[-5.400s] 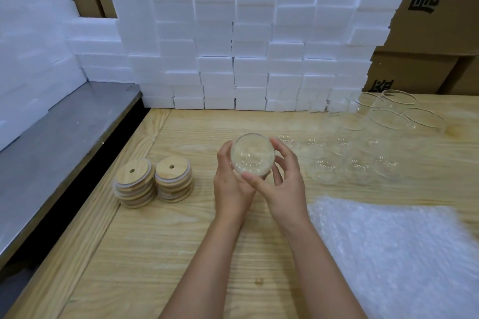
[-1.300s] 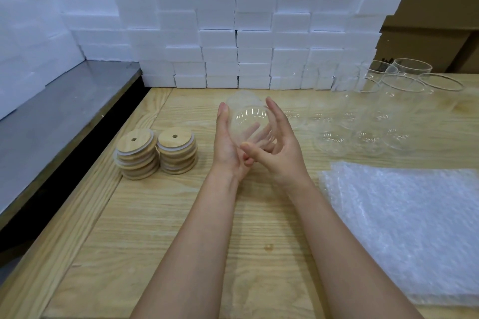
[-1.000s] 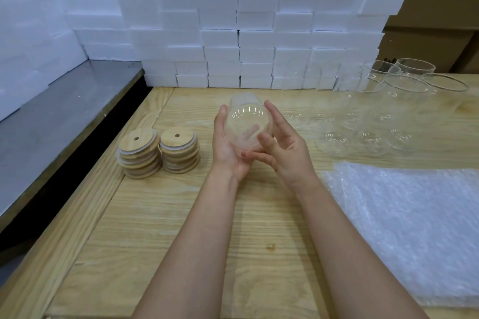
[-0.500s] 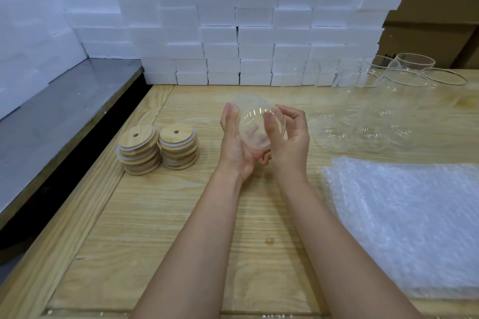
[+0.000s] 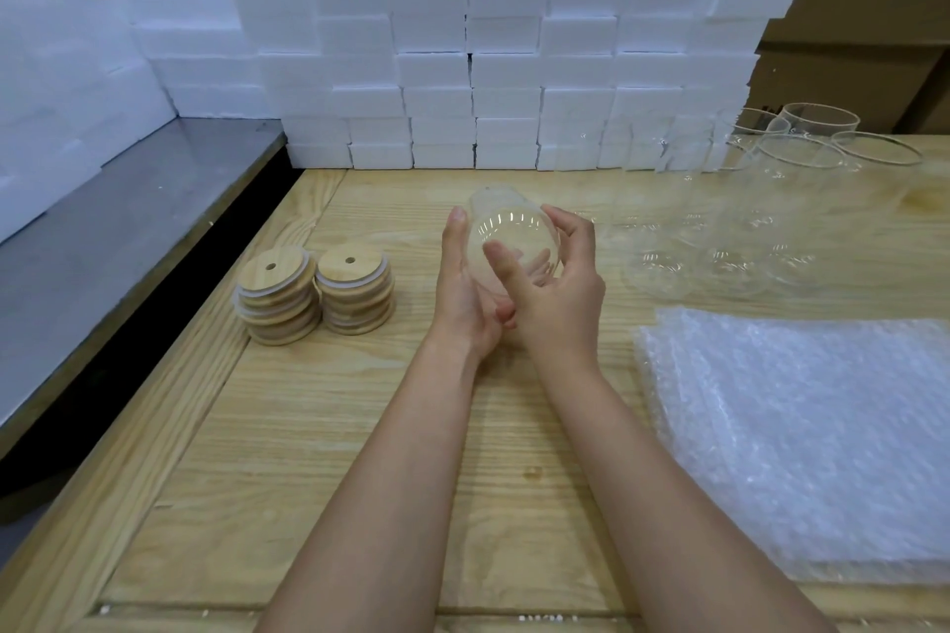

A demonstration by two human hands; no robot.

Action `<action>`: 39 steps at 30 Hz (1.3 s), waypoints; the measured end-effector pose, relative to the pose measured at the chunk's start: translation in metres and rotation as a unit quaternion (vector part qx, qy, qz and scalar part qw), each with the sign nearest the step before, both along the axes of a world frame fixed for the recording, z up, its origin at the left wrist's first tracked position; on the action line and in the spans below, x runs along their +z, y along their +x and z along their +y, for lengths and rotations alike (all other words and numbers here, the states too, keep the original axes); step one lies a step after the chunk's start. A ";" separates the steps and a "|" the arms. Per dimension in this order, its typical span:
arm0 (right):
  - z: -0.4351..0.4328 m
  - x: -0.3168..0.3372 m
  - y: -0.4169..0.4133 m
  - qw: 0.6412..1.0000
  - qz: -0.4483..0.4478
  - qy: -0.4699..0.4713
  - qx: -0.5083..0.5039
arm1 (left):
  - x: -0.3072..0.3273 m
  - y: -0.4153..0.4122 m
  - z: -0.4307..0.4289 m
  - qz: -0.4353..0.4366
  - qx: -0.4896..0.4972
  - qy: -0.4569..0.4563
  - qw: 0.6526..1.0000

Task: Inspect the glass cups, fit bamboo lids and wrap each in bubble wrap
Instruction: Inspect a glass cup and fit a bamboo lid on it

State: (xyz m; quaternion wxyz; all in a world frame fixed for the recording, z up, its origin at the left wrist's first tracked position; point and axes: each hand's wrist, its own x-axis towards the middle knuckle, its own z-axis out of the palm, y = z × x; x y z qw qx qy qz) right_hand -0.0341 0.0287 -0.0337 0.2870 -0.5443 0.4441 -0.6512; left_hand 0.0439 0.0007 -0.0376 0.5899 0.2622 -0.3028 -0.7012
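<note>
A wall of white foam blocks [image 5: 462, 41] stands at the back of the wooden tabletop [image 5: 334, 478]. On the right side of the tabletop lies a pile of bubble wrap [image 5: 797, 427]. Behind it stands a group of empty cups [image 5: 719, 257], all without lids. On the left, two stacks of bamboo lids [image 5: 313, 293] stand just beside each other.

The glass cup [image 5: 511, 237] is held in the air over the middle of the tabletop, between the lids and the group. It is tipped on its side with one round end toward the camera; I cannot tell if this is the bottom or the mouth. It has no lid, so I judge that the inspection is going on.

The cup should be stiff, smooth and fragile, and probably a little slippery. It is better to take it around the wall, not by the thin rim.

The left hand [image 5: 462, 298] cradles it from the left, thumb straight along the side, with fingers visible through the glass. The right hand [image 5: 563, 303] curls around the right side, and its thumb lies across the near end.
</note>
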 end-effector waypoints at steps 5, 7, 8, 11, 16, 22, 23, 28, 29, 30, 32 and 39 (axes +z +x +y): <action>0.000 -0.001 0.004 0.998 0.008 -0.015 -0.064 | -0.007 -0.001 -0.001 -0.010 -0.013 -0.065 0.998; 0.000 -0.001 0.005 0.996 -0.001 -0.021 -0.081 | -0.008 -0.002 0.000 0.001 -0.017 -0.069 0.997; -0.001 -0.001 0.005 0.996 -0.007 -0.019 -0.086 | -0.007 -0.002 0.002 0.006 -0.007 -0.064 0.998; -0.001 0.000 0.005 0.996 -0.034 0.000 -0.082 | -0.001 -0.004 0.004 0.008 0.002 -0.005 1.000; -0.003 0.000 0.001 0.995 -0.090 0.015 -0.046 | -0.002 -0.006 0.004 0.025 0.048 -0.026 0.998; -0.005 0.000 0.001 0.998 -0.047 0.030 0.000 | -0.002 -0.005 0.001 0.028 0.059 -0.037 0.997; -0.004 0.000 0.001 0.999 -0.030 0.029 0.003 | -0.001 -0.005 0.001 0.031 0.060 -0.030 0.997; -0.001 -0.002 -0.002 0.999 0.028 0.019 0.024 | 0.000 0.001 -0.003 0.083 0.029 0.054 0.995; 0.000 -0.002 -0.003 0.999 0.035 0.020 0.034 | 0.001 0.003 -0.003 0.089 0.021 0.056 0.994; 0.002 -0.002 -0.004 0.998 0.044 0.024 0.045 | 0.000 0.004 -0.002 0.085 0.012 0.055 0.995; 0.005 -0.002 -0.007 0.996 0.053 0.024 0.063 | -0.002 0.007 0.001 0.063 -0.013 0.039 0.997; 0.007 0.006 -0.014 0.989 0.012 0.022 0.146 | -0.010 0.012 -0.001 0.089 -0.009 -0.018 0.996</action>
